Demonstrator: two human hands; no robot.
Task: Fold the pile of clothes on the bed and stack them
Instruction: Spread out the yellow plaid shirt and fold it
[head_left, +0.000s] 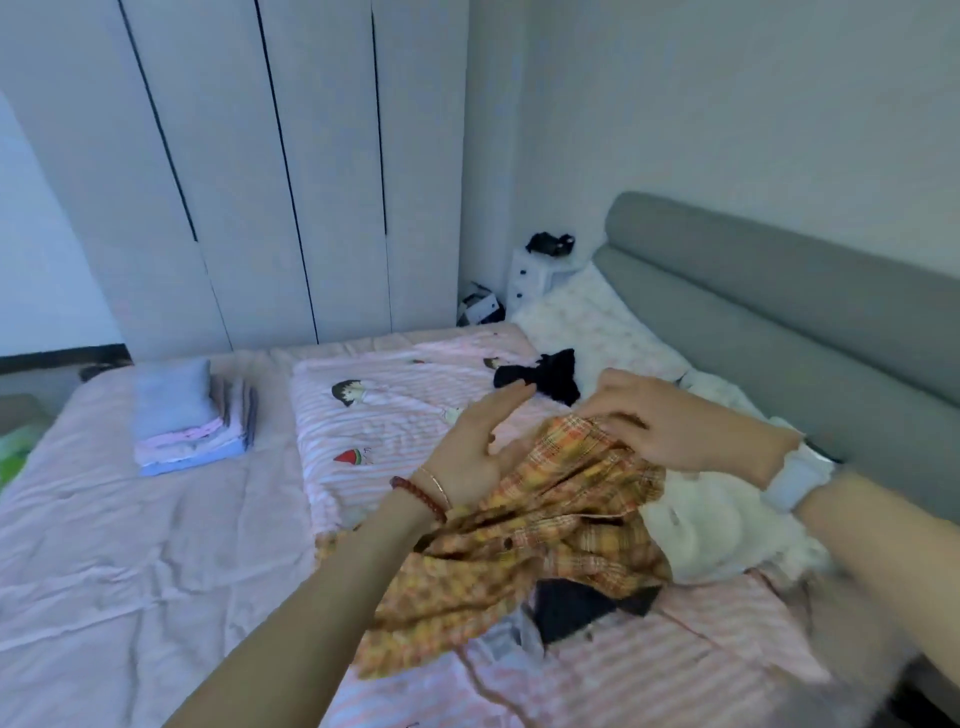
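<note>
Nearest the camera, two bare forearms reach in from the bottom edge over the bed, whose sheet is pale pink on the left and covered on the right by a pink-and-white striped quilt printed with small cartoon figures and a watermelon slice. Between the forearms lies the unfolded pile: a dark garment and a bit of grey cloth sit at the near side, partly under an orange and yellow plaid shirt, and a white garment is bunched just to the shirt's right.

The left hand, with a red bead bracelet and a thin bangle at the wrist, is held apart from the other with its fingers straight and spread, palm turned toward the right; its wrist lies against the shirt's left edge, and the fingers grip nothing. The right hand, with a pale watch on the wrist, has its fingers curled down onto the far upper edge of the plaid shirt, pinching the fabric there.

Just beyond the hands a small black garment lies on the quilt. Further left, well apart from the pile, a neat stack of folded clothes in blue, pink and grey rests on the sheet. On the far right runs a grey padded headboard, with a white patterned blanket along it. Farthest back stand a small white drawer unit with something black on top and tall white wardrobe doors.
</note>
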